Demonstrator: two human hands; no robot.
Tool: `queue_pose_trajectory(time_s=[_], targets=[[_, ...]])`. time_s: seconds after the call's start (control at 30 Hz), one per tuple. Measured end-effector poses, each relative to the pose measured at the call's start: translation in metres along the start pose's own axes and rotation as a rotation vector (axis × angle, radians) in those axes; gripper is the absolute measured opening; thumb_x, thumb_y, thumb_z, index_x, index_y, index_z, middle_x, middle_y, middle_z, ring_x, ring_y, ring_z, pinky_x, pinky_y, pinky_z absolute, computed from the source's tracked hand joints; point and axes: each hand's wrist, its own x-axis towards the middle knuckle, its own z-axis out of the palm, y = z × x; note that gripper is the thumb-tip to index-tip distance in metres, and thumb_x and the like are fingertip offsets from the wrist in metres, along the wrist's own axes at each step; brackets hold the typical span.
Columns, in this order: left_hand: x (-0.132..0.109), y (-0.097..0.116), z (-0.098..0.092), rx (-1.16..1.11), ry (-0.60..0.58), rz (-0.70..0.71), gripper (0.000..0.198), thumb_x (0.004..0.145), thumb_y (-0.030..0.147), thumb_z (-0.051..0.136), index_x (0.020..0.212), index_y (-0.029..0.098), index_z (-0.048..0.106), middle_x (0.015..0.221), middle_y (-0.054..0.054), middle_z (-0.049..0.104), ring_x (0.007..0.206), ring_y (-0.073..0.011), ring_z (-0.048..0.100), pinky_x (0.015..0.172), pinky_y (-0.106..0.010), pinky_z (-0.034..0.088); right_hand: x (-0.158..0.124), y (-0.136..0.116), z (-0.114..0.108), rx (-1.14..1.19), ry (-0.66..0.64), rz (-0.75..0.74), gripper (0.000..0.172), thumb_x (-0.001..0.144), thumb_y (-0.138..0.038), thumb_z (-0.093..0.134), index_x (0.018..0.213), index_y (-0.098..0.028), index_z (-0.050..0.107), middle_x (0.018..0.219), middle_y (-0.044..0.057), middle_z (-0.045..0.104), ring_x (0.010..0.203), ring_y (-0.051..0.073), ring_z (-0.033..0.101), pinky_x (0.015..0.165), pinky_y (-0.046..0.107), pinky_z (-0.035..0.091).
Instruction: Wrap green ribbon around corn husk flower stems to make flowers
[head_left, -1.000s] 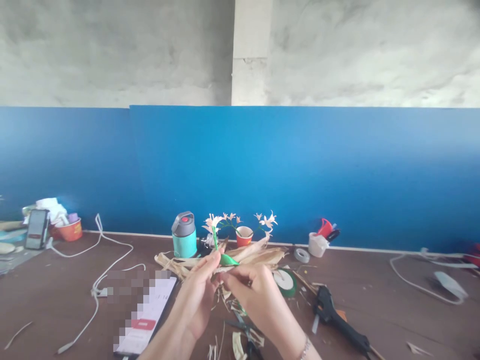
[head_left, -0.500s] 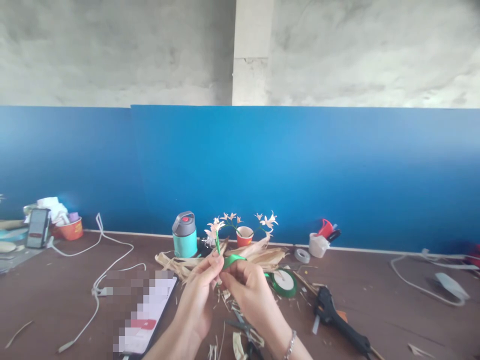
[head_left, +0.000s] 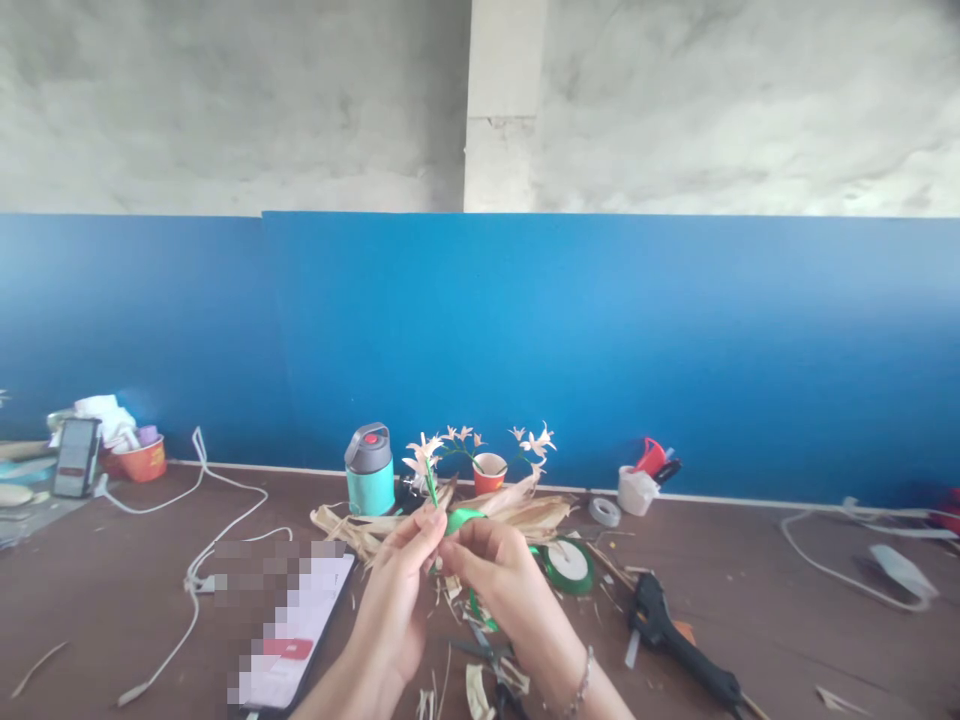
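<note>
Pinched between the fingers of my left hand (head_left: 405, 560) is the green-wrapped stem of an artificial flower (head_left: 424, 455) with pale petals, standing upright and leaning slightly left. My right hand (head_left: 491, 570) is closed on a shiny green ribbon (head_left: 463, 518) right beside the stem; the ribbon loops above its fingers. A green ribbon spool (head_left: 568, 565) with a white centre lies just right of that hand. Scissors (head_left: 487, 652) lie on the table below my wrists, partly hidden. The lower end of the stem is covered by my fingers.
Dried corn husks (head_left: 536, 512) lie behind my hands, near a paper cup (head_left: 490, 474) with similar flowers. A turquoise flask (head_left: 370, 475) stands to the left and a phone (head_left: 307, 640) lies closer. To the right are a tape roll (head_left: 604, 512) and a glue gun (head_left: 675, 640).
The flower head has tipped a little to the left as the stem turned between my fingers. A strip of green ribbon now shows below my right hand.
</note>
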Motion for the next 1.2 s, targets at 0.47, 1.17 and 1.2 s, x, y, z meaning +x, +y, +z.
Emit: queue_pose_trajectory(time_s=[0.47,1.17,1.2], targets=[[-0.004,0.001,0.004,-0.109,-0.144,-0.084,0.025,0.067,0.035,0.076,0.067,0.016,0.059,0.057,0.001,0.058,0.048,-0.0142,0.054,0.048,-0.027,0.042,0.003,0.004,-0.006,0.139,-0.149,0.038,0.03,0.068,-0.039,0.074,0.059,-0.012,0.062,0.054,-0.001,0.057,0.039,0.003,0.033,0.039,0.02,0.019],[-0.004,-0.001,-0.001,0.026,0.022,0.201,0.023,0.07,0.034,0.075,0.068,0.017,0.059,0.073,0.002,0.052,0.068,-0.0115,0.05,0.061,-0.021,0.039,-0.005,0.003,0.008,-0.142,0.072,-0.133,0.018,0.074,-0.028,0.061,0.07,-0.011,0.068,0.056,0.0,0.054,0.046,0.007,0.035,0.042,0.02,0.028],[-0.005,-0.001,-0.001,0.032,0.022,0.211,0.023,0.07,0.034,0.075,0.067,0.017,0.059,0.074,0.002,0.052,0.069,-0.0118,0.049,0.062,-0.021,0.039,-0.005,0.003,0.009,-0.145,0.079,-0.142,0.019,0.075,-0.028,0.06,0.071,-0.011,0.068,0.057,0.001,0.054,0.047,0.008,0.035,0.042,0.02,0.028]])
